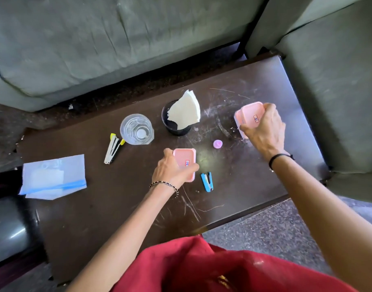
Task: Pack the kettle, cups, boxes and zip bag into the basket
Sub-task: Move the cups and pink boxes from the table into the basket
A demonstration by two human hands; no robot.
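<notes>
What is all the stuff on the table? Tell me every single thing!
Boxes: 2, pink; near box in the left hand, far box in the right hand.
Glass: 1, clear; far left of middle.
Black cup: 1; middle, holding white napkins.
Zip bag: 1, clear with blue strip; left edge.
Blue stapler: 1; beside the near box.
Silver stapler: 1, yellow ends; beside the glass.
Small cap: 1, purple; middle.
Table: 1, dark brown, scratched.
Sofas: grey-green; behind and right.
Left hand: beaded bracelet.
Right hand: black band.
</notes>
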